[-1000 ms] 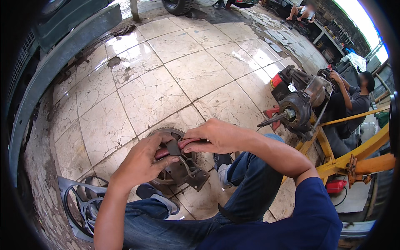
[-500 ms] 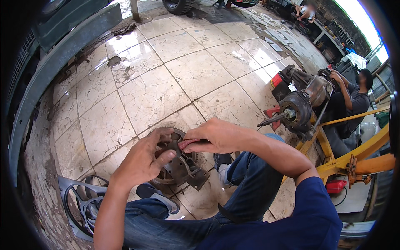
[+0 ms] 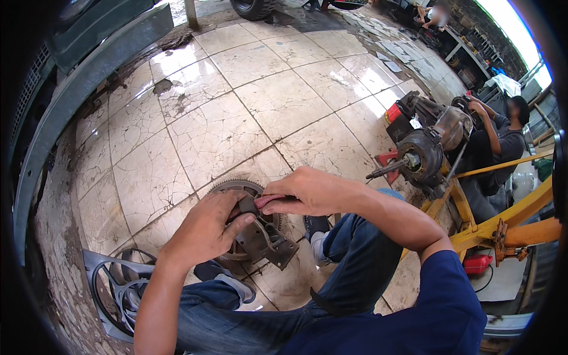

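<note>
My right hand (image 3: 305,192) pinches a folded reddish piece (image 3: 271,202), cloth or sandpaper, I cannot tell which. It presses against a small dark grey block-like part (image 3: 248,205). My left hand (image 3: 204,228) is closed round that dark part, thumb on the near side and fingers on the far side. Below both hands a greasy metal bracket (image 3: 260,244) with a flat plate end lies over a toothed flywheel-like ring (image 3: 236,184) on the floor, between my feet. Whether the dark part is joined to the bracket is hidden by my left hand.
Cracked tiles (image 3: 195,142) cover the floor. A grey panel with a black hose (image 3: 109,290) lies at lower left, beside a dusty ledge. At right, a gearbox or axle assembly (image 3: 423,157) stands by a yellow frame (image 3: 467,204); a seated person (image 3: 503,139) handles it.
My left fingers have closed in round the dark part, and the thumb has shifted slightly right. The dark part now shows between my hands; my right hand has barely moved.
</note>
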Demonstrator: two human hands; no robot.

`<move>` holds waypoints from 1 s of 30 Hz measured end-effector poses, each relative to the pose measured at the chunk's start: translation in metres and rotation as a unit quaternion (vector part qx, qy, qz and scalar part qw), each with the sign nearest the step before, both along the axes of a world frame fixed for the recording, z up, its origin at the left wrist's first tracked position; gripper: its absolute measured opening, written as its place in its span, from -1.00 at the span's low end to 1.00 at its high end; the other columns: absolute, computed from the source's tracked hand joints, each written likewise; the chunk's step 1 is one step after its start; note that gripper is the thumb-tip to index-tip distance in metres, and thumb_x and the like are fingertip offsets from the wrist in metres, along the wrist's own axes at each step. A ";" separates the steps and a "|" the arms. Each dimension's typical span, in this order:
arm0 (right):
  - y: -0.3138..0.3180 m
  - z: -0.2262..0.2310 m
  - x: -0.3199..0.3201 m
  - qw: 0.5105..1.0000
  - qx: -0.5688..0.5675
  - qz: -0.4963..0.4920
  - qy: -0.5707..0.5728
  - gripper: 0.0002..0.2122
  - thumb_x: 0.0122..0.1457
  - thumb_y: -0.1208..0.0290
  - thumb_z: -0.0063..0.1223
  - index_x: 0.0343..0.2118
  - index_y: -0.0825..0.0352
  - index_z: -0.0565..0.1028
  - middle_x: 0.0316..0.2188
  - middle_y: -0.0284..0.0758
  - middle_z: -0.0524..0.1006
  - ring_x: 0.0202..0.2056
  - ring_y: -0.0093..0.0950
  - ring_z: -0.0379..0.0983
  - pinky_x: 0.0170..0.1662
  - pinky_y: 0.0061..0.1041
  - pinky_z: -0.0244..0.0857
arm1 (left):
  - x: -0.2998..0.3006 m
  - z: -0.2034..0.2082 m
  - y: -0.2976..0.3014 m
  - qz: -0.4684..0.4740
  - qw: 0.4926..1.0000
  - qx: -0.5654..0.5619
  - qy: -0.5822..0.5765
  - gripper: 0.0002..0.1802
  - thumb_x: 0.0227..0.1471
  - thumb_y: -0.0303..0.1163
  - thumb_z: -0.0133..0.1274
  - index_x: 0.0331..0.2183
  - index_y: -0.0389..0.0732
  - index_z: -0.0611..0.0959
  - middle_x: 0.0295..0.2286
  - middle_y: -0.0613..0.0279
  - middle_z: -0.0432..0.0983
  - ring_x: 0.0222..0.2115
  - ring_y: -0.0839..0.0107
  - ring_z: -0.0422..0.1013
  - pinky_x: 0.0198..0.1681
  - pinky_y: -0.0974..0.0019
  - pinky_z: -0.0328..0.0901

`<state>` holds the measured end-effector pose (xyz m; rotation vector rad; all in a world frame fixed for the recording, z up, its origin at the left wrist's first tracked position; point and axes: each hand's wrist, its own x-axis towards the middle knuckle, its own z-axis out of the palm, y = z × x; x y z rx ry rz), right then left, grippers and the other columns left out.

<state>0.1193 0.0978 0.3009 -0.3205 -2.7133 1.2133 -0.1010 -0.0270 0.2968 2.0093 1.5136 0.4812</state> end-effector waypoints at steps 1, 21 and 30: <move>0.000 0.000 -0.001 1.000 0.009 0.001 -0.012 -0.69 0.26 0.16 0.05 -0.24 0.36 0.54 -0.48 -0.07 0.57 -0.41 -0.03 0.50 -0.33 -0.19 0.33 | 0.001 -0.002 -0.001 0.028 0.998 -0.010 -0.051 -0.42 0.10 -0.21 0.16 0.04 -0.34 0.40 -0.20 -0.07 0.52 -0.09 0.01 0.44 -0.04 0.09 0.36; 0.004 0.007 0.006 0.999 -0.019 0.000 0.034 -0.75 0.26 0.24 0.05 -0.19 0.35 0.53 -0.41 -0.11 0.58 -0.37 -0.07 0.50 -0.33 -0.24 0.34 | 0.005 -0.001 -0.002 0.116 0.978 -0.064 -0.164 -0.51 -0.01 -0.30 0.28 -0.11 -0.34 0.49 -0.19 -0.08 0.51 -0.18 -0.02 0.45 -0.12 0.09 0.37; 0.009 0.007 0.022 1.000 -0.018 -0.015 0.005 -0.74 0.28 0.23 0.04 -0.14 0.32 0.53 -0.38 -0.13 0.59 -0.37 -0.09 0.50 -0.32 -0.26 0.35 | 0.026 0.011 0.009 0.111 0.980 -0.028 -0.160 -0.48 -0.06 -0.42 0.29 -0.08 -0.32 0.43 -0.24 -0.02 0.52 -0.18 0.14 0.49 -0.10 0.19 0.40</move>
